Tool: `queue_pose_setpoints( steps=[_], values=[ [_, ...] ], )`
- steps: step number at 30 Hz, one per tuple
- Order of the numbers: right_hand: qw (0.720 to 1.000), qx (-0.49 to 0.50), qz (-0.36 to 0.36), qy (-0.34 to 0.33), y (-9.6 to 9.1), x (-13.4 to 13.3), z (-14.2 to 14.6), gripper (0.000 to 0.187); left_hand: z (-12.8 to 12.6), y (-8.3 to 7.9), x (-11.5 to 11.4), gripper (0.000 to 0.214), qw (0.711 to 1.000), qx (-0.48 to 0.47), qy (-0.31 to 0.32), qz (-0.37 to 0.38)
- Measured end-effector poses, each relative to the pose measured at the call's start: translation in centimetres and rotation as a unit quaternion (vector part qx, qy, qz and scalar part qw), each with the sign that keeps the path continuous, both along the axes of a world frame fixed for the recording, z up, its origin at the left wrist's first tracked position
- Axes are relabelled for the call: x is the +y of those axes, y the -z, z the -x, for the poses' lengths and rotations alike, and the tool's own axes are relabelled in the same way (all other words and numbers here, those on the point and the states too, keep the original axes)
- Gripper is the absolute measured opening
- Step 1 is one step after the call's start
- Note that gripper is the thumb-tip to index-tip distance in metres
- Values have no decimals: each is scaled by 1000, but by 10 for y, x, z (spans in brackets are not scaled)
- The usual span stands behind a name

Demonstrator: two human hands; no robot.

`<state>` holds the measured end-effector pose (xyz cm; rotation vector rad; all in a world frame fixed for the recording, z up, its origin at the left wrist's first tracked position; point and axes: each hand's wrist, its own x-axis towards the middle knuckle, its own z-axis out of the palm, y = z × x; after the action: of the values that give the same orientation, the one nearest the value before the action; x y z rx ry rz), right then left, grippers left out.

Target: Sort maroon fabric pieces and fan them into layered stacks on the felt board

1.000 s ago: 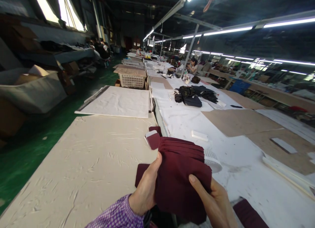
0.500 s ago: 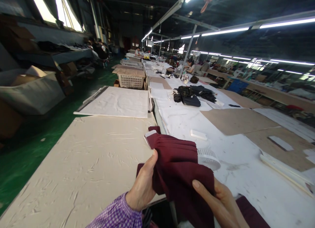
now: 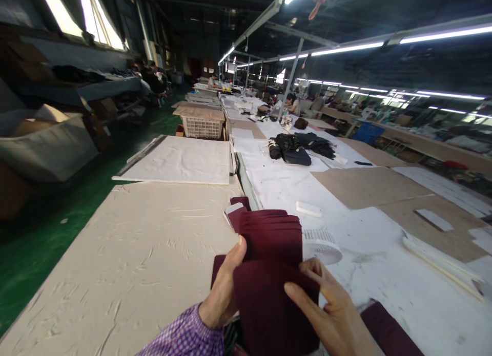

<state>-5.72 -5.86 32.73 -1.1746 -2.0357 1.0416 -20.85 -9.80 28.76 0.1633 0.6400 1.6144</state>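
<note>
A stack of maroon fabric pieces (image 3: 272, 241) is gripped by my left hand (image 3: 225, 287), whose thumb presses along the near left side. My right hand (image 3: 326, 305) pinches the edge of one maroon fabric piece (image 3: 274, 307) between thumb and fingers, and this piece hangs in front of the stack. A white label or card (image 3: 233, 209) shows at the stack's upper left, with more maroon cloth behind it. Another maroon bundle (image 3: 390, 328) lies on the white table, partly behind my right forearm.
A cream-covered board (image 3: 146, 248) lies to the left and a white-covered table (image 3: 369, 274) to the right. On the table are a round white slatted object (image 3: 323, 246), a white block (image 3: 308, 209) and dark garments (image 3: 294, 148). A plastic crate (image 3: 203, 126) stands farther back.
My right hand has shifted slightly left and drawn one maroon piece flat in front of the stack. The stack's folded edges are straighter. My left hand keeps its hold.
</note>
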Motion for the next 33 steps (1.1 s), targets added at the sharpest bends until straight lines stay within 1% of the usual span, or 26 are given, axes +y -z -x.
queue_pose_setpoints(
  steps=[2,4,6,9,11,15,18,20,22,25,27,30,33],
  values=[
    [996,-12,-58,67,7,8,2,27,-2,1,-1,51,1000,-11,-9,-6],
    [993,13,-75,92,12,13,0,26,-2,1,-2,49,999,-33,3,-26],
    [995,53,-47,71,13,15,0,30,-3,1,-2,49,997,-56,32,-40],
    [995,90,39,29,9,13,2,33,-3,1,-4,49,995,-71,51,-48],
    [991,102,80,35,7,11,4,35,-4,1,-4,49,995,-72,52,-51],
    [984,109,124,62,7,10,5,40,-4,5,-3,53,992,-88,65,-70],
    [982,97,148,59,9,10,4,44,-2,10,-3,67,985,-108,103,-92],
    [982,95,148,62,9,10,4,45,-2,13,-3,72,983,-98,113,-108],
    [982,104,140,70,8,8,6,44,-2,16,-4,68,986,-71,95,-114],
    [981,116,136,75,7,7,8,42,-3,18,-7,49,993,-19,39,-111],
    [982,114,134,74,7,7,9,41,-4,18,-7,36,994,8,17,-112],
    [984,111,125,69,9,8,9,39,-4,15,-6,24,994,36,14,-103],
    [986,114,104,64,12,9,9,36,-3,11,-5,20,996,51,17,-71]
  ],
)
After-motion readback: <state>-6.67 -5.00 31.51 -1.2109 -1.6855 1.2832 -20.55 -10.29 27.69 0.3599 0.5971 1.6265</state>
